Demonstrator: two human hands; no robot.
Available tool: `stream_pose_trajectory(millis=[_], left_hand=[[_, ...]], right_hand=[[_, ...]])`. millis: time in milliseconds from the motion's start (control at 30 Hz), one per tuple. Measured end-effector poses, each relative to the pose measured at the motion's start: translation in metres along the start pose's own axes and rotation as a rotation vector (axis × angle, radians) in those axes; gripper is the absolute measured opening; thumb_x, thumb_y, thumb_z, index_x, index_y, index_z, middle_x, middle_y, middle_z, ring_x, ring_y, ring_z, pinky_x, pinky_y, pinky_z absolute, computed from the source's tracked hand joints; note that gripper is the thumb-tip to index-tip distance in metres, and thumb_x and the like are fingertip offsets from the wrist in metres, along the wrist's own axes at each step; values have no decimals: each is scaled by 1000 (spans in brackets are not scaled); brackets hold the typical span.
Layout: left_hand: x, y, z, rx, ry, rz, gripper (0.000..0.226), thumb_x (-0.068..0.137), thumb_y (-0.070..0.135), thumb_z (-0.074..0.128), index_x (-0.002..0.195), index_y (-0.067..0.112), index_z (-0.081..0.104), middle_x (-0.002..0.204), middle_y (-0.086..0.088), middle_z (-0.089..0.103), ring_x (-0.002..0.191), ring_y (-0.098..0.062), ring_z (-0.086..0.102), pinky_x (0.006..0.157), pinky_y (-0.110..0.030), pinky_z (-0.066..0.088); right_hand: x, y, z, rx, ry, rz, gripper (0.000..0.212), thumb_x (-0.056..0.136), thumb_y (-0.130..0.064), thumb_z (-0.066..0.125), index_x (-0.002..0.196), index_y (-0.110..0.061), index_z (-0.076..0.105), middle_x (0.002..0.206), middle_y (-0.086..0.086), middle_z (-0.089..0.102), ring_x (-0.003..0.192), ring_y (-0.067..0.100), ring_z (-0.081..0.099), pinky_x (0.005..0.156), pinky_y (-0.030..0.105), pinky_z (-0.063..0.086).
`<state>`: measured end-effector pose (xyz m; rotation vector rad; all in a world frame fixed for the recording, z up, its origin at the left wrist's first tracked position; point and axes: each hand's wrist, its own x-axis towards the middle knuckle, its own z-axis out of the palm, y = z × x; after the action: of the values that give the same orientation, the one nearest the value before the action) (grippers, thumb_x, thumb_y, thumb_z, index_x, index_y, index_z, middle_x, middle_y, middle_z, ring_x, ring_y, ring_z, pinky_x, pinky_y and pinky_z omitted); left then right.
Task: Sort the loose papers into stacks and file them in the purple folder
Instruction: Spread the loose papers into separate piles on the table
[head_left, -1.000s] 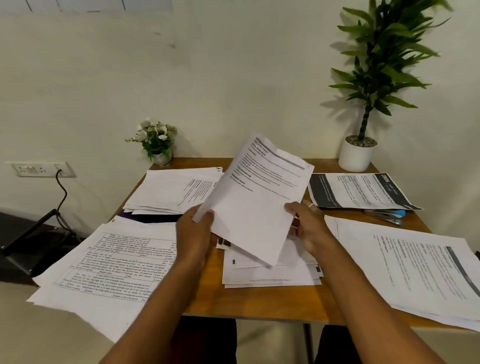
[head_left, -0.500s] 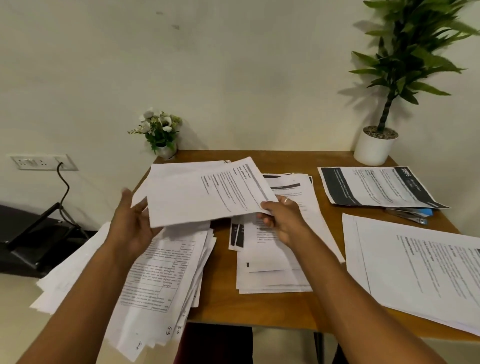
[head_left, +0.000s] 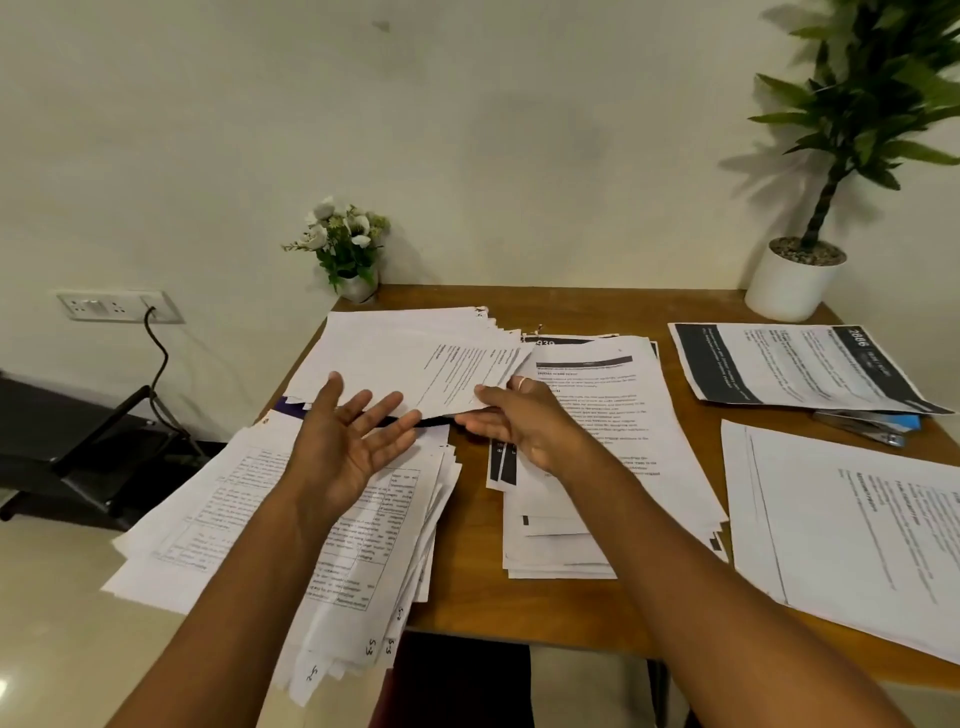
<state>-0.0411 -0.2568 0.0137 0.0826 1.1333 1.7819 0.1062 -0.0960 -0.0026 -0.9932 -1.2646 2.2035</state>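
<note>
My right hand (head_left: 519, 423) pinches the near right corner of a printed sheet (head_left: 467, 371), thumb on top and fingers beneath. The sheet lies low over the far-left stack (head_left: 395, 340). My left hand (head_left: 353, 436) hovers open, palm up with fingers spread, just in front of that stack and touches no paper. A sliver of the purple folder (head_left: 287, 406) shows under the stack's near left corner. Other paper stacks lie at the near left (head_left: 291, 525), the middle (head_left: 597, 415), the far right (head_left: 789, 364) and the near right (head_left: 857, 519).
The wooden table (head_left: 467, 561) stands against the wall. A small flower pot (head_left: 353, 249) sits at its back left and a tall potted plant (head_left: 795, 280) at the back right. A blue stapler (head_left: 872, 428) lies under the far-right sheets. The near-left stack overhangs the table's edge.
The sheet went from upright in both hands leftward and down onto the far-left stack. My left hand let go of it and now hovers open; the right still holds its corner.
</note>
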Motion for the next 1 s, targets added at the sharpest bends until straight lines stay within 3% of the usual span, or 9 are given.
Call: stream_pose_trajectory(millis=[133, 233, 333, 400, 467, 533, 633, 767, 1000], left_hand=[[-5, -18, 21, 77, -67, -65, 48, 101, 45, 54, 138, 16, 52, 124, -14, 71, 109, -41, 70, 88, -51, 59], [-12, -43, 44, 163, -96, -101, 39, 103, 39, 53, 134, 15, 52, 125, -13, 71, 106, -39, 71, 81, -46, 63], [-23, -81, 72, 319, -114, -70, 28, 102, 30, 57, 125, 16, 56, 119, -12, 73, 98, -35, 74, 77, -43, 62], [-25, -108, 82, 505, -88, 97, 14, 101, 25, 59, 114, 22, 63, 111, -9, 75, 87, -27, 76, 72, -39, 62], [-20, -139, 80, 874, -75, 456, 11, 100, 27, 58, 107, 30, 66, 105, 1, 74, 82, -14, 72, 64, -24, 56], [-8, -164, 71, 1305, -15, 851, 15, 98, 32, 57, 110, 33, 66, 110, 11, 70, 93, -8, 64, 76, -14, 48], [6, -184, 69, 1654, 152, 1027, 32, 93, 46, 52, 120, 31, 60, 123, 7, 62, 108, -15, 57, 88, -27, 45], [17, -192, 67, 1648, 252, 931, 44, 90, 55, 52, 124, 28, 59, 128, 2, 61, 113, -21, 57, 92, -39, 49], [16, -191, 68, 1585, 237, 948, 40, 88, 49, 57, 120, 25, 59, 125, 1, 62, 112, -20, 57, 92, -39, 49]], right_hand=[[-12, -14, -31, -254, 76, -3, 14, 98, -7, 63, 112, -8, 64, 99, 15, 77, 83, 26, 77, 66, 31, 64], [-18, -14, -55, -464, 209, -87, 17, 95, -13, 67, 111, -11, 71, 87, 6, 78, 72, 19, 73, 62, 30, 59], [-18, -4, -89, -855, 454, -309, 17, 98, -28, 61, 103, -20, 76, 97, -8, 74, 85, 10, 65, 72, 25, 50], [-18, 6, -116, -1024, 631, -381, 23, 97, -36, 63, 111, -22, 74, 116, -1, 72, 99, 15, 64, 83, 30, 55], [-19, 17, -142, -1150, 746, -377, 45, 92, -46, 68, 130, -22, 65, 140, 3, 59, 125, 25, 55, 102, 43, 50], [-23, 31, -159, -1247, 808, -357, 67, 88, -59, 67, 143, -24, 52, 152, 2, 45, 139, 29, 41, 111, 52, 39], [-27, 46, -170, -1238, 840, -448, 72, 87, -63, 64, 145, -24, 46, 154, 2, 42, 142, 28, 36, 113, 56, 34], [-28, 48, -169, -1161, 837, -567, 56, 88, -50, 71, 136, -25, 56, 144, 1, 54, 133, 24, 47, 110, 50, 39], [-30, 50, -172, -1136, 866, -660, 43, 90, -41, 71, 129, -25, 63, 138, 1, 60, 128, 25, 52, 110, 48, 38]])
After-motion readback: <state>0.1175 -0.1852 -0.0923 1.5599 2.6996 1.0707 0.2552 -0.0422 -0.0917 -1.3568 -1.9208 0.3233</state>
